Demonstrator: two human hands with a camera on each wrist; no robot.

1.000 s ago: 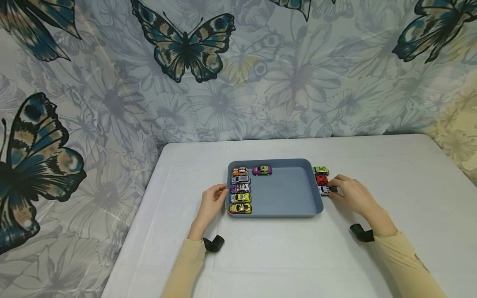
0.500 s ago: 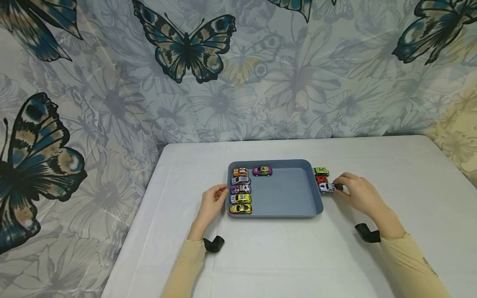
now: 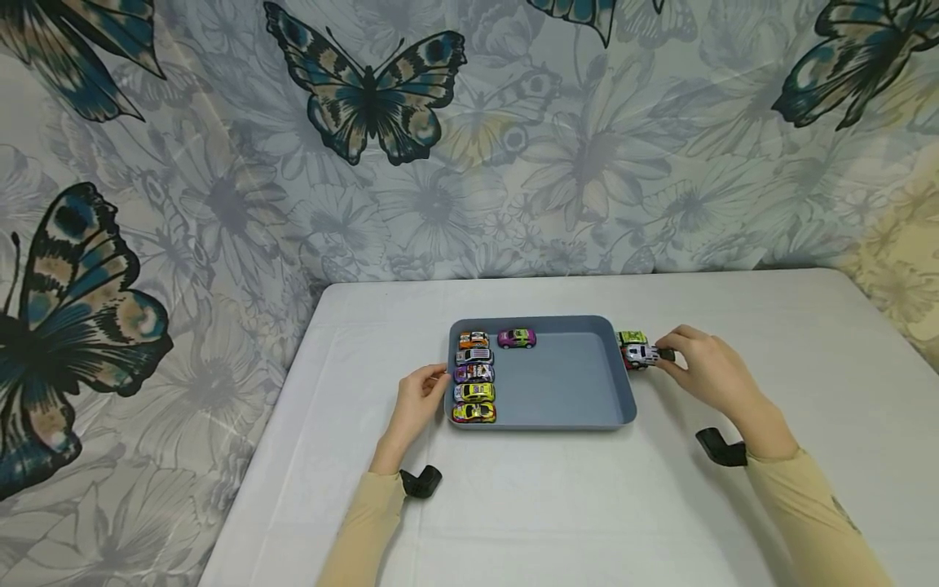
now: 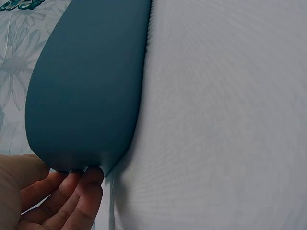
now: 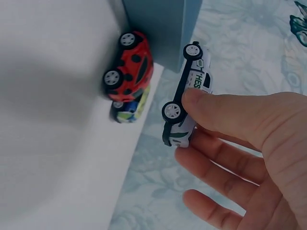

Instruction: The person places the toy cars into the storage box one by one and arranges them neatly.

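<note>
My right hand [image 3: 704,371] pinches a white toy police-style car [image 3: 640,355] between thumb and fingers, just outside the tray's right side. Dark green lettering shows on this car's side in the right wrist view, where it is raised beside a red toy car [image 5: 130,67] with black spots. Behind the red one stands a lime-green toy car [image 3: 632,336]. At the opposite end, my left hand [image 3: 416,408] grips the left rim of the blue-grey tray [image 3: 557,387]; thumb and fingertips meet the tray's end wall [image 4: 79,139] in the left wrist view.
Inside the tray, several toy cars [image 3: 473,372] form a column along the left wall. A purple and green toy car [image 3: 517,337] sits near the back wall. The white-covered table [image 3: 550,505] ends at a butterfly-patterned cloth [image 3: 587,163].
My right hand has lifted the white toy car from beside the tray and carried it slightly back, so it now overlaps the red one in the head view. The left hand stays put.
</note>
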